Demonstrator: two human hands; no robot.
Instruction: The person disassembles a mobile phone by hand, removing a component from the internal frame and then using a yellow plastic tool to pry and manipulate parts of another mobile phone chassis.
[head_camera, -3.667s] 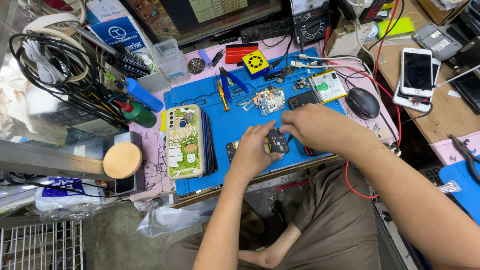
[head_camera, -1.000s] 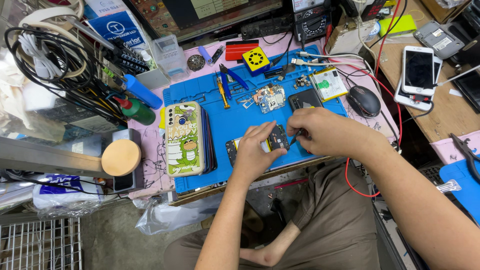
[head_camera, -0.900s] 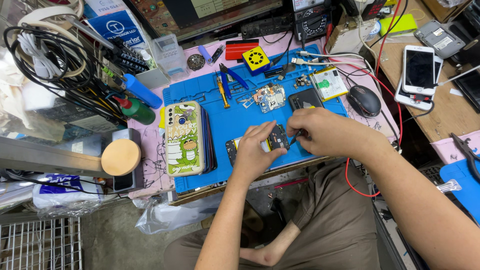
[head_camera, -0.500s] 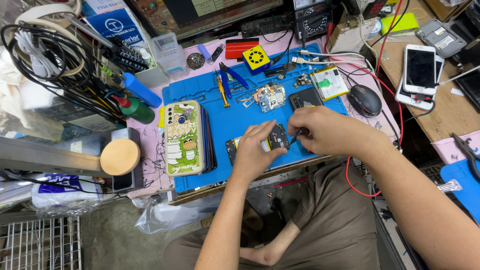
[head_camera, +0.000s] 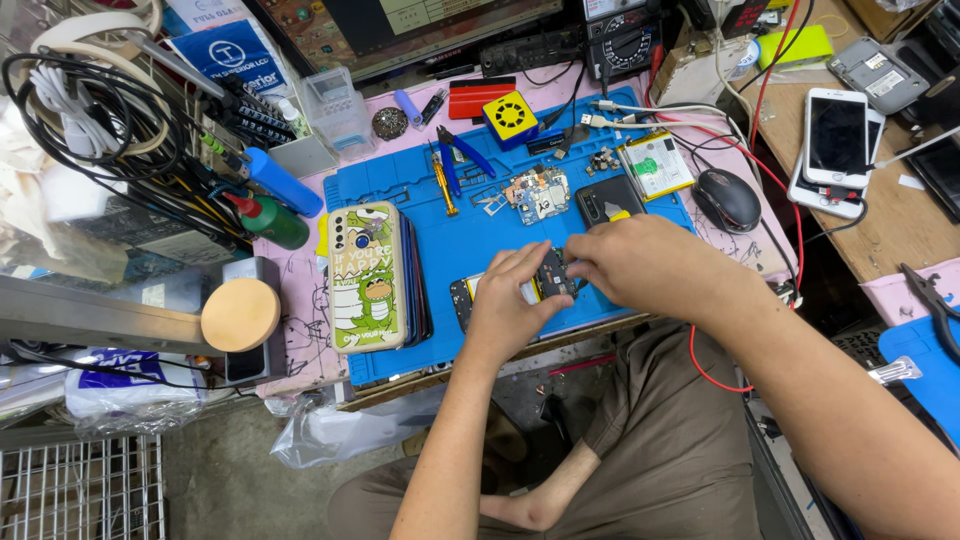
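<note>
Both hands met over a small dark opened phone body (head_camera: 505, 292) lying flat on the blue silicone work mat (head_camera: 450, 240) at the near edge of the bench. The left hand (head_camera: 510, 305) lay curled on top of it, fingers pressing down, seemingly to keep it from sliding. The right hand (head_camera: 645, 265) came in from the right with fingertips pinched at the phone's upper edge; whether they gripped a tool or a small part could not be told. Just left of the left hand stood a stack of phones topped by a green cartoon-printed case (head_camera: 365, 275). Beyond the hands lay a bare circuit board (head_camera: 535, 190). A clear plastic box (head_camera: 333, 100) stood far up-left, contents unclear.
</note>
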